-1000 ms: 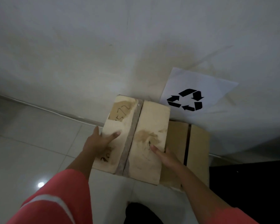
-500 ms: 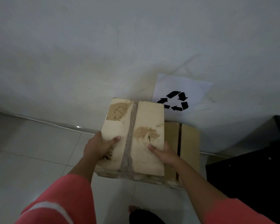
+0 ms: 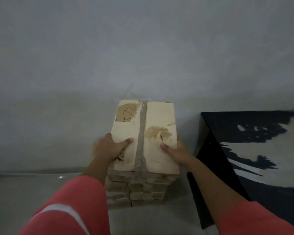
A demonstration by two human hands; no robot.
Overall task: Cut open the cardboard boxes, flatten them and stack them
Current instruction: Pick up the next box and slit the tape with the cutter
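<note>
Starting at 7 o'clock there's a red sleeve (image 3: 71, 209) with a white stripe, and under it some pale tiled floor (image 3: 24, 192) running up to a plain grey wall (image 3: 143, 48).

The left hand (image 3: 109, 148) is just left of centre, and its grip is clamped on the cardboard box (image 3: 159, 116): thumb lying on the top face, the other fingers wrapped round the left edge.

The box sits dead centre, a bit toward 6 o'clock, with its far end right up near the wall. A strip of tape (image 3: 140, 141) runs down the middle of the top from 12 to 6, the flaps are closed, and there are torn brown patches with some scribbled writing on them. The near side is smeared into bands, so I can't tell if the box rests on the floor or on something else.

The right hand (image 3: 175, 151) mirrors the left one, its grip clamped on the box's right edge with the thumb on top and the fingers round the side.

Over at 3 to 4 o'clock, just beside the box, is a black surface (image 3: 227, 122) with a pale blotchy pattern on it. Another bit of red sleeve (image 3: 261, 221) is at 5 o'clock.
</note>
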